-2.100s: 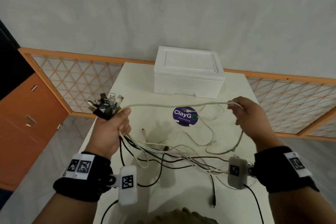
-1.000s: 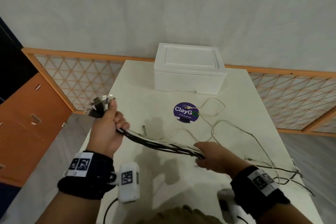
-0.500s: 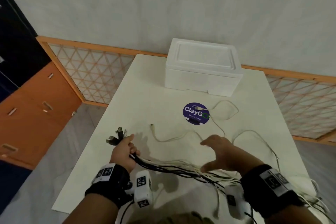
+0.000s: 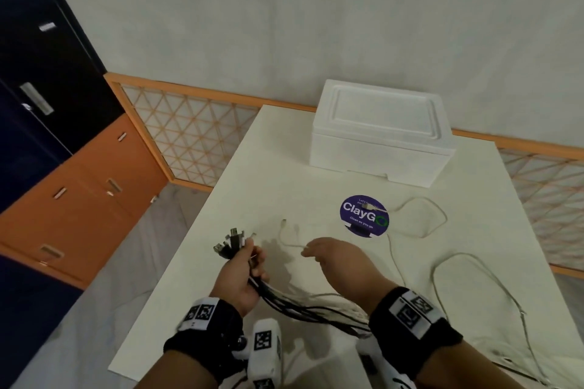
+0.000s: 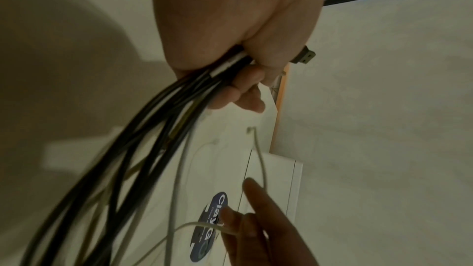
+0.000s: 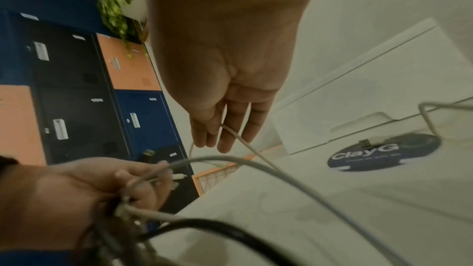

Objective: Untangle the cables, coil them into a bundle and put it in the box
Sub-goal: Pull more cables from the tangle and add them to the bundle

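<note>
My left hand (image 4: 243, 271) grips a bundle of black and white cables (image 4: 303, 303) just below their plugs (image 4: 232, 241), a little above the table's left part. The bundle trails back under my right wrist. My right hand (image 4: 335, 260) reaches forward beside it and pinches a thin white cable (image 4: 286, 238) whose free end curves over the table. In the right wrist view that cable (image 6: 240, 139) comes out between the fingers (image 6: 225, 141). The white foam box (image 4: 379, 142) stands at the table's far end with its lid on.
A round purple ClayGo sticker (image 4: 364, 215) lies before the box, with a plug on it. Loose white cables loop over the right of the white table (image 4: 493, 281) and off its near right corner. Left of the table are orange and dark cabinets (image 4: 79, 193).
My right hand has let go of the bundle, moved forward and taken the loose white cable. My left hand keeps its grip on the bundle, lower and nearer the table than a second ago.
</note>
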{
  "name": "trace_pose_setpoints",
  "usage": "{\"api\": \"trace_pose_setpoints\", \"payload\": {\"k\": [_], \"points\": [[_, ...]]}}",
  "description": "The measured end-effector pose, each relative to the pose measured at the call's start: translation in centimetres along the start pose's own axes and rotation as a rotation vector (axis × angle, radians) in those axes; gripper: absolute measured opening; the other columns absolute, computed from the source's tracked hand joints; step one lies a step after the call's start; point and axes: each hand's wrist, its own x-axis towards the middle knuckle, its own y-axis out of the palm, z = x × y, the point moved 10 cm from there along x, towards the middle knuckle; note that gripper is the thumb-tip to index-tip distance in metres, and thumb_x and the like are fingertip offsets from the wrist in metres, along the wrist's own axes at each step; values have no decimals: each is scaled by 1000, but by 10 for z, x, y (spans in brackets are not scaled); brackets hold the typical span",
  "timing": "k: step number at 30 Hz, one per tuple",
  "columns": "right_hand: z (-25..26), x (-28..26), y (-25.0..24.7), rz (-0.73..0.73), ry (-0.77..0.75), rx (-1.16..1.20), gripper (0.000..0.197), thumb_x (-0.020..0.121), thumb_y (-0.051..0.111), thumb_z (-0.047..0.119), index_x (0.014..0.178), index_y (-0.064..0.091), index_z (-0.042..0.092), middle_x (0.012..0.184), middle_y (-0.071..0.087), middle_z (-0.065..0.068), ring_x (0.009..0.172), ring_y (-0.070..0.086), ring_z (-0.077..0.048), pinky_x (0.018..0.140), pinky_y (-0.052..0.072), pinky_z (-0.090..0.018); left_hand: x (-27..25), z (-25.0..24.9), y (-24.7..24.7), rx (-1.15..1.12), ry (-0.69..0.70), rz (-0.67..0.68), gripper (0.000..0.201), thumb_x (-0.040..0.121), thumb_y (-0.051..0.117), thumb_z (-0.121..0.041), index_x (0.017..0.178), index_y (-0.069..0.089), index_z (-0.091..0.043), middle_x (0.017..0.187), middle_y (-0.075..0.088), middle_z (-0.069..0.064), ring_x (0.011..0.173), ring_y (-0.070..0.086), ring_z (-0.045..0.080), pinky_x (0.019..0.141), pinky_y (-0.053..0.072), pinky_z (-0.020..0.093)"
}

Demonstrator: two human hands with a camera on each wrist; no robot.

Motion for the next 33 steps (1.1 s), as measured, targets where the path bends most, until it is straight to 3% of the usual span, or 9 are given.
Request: {"api": "trace_pose_setpoints", "payload": {"k": [5,9,13,17,20,24,28,31,33], "points": [[43,-15,-15,-49,-178,-31,49,53,58,-2,92,75,22,99,74,3,87,70,-11,74,55,-23,-6,4,24,27,-1,60,13,87,67,-23,83,58,-14,72,60,4,37,32,7,39,35,19],[53,-25,-14,14,-178,-71,41,68,58,2,103,71,20,104,73,1,89,70,-18,76,55,-27,-8,9,37,123,8,95,14,83,70,-13,78,57,-12,64,47,-1,46,37,9,43,36,21],[25,-38,-22,101,123,-24,29,93,53,33,120,48,25,101,70,-3,93,61,-24,75,43,-30,-9,3,35,159,0,76,24,86,68,-14,67,53,-14,45,36,-4,39,35,11,46,35,26],[-27,-71,-50,160,327,-57,21,93,49,45,104,60,30,101,68,4,97,61,-18,79,43,-27,6,-31,-1,118,92,-23,38,93,60,-27,62,40,-18,40,29,-8,31,24,8,38,27,22],[-62,-101,-76,162,464,-105,23,92,52,45,106,67,34,109,68,9,106,60,-14,87,45,-25,18,-46,-30,27,129,-70,43,97,52,-35,61,34,-20,39,26,-8,29,19,8,35,23,16],[-75,-117,-106,82,546,-290,27,93,48,48,104,67,33,106,69,9,102,60,-12,80,44,-24,12,-54,-33,39,188,-77,33,93,61,-23,65,44,-20,42,34,-8,32,29,7,35,30,16],[-37,-83,-102,40,422,-452,31,96,41,45,99,66,26,98,69,1,95,63,-23,68,40,-27,-24,-51,39,210,266,230,5,89,61,-10,84,63,-9,81,70,6,72,70,13,63,57,26],[19,-48,-86,-27,217,-521,13,82,66,36,76,70,25,65,67,1,61,66,-22,49,40,-22,-66,-31,100,479,341,447,19,85,67,-14,103,67,-6,104,73,10,100,68,18,87,52,34],[41,-34,-77,-13,147,-591,14,64,78,27,59,65,23,44,53,4,36,53,-17,38,24,-16,-81,-24,119,753,479,446,26,81,74,-25,102,72,-11,103,74,3,101,67,14,93,48,31]]}}
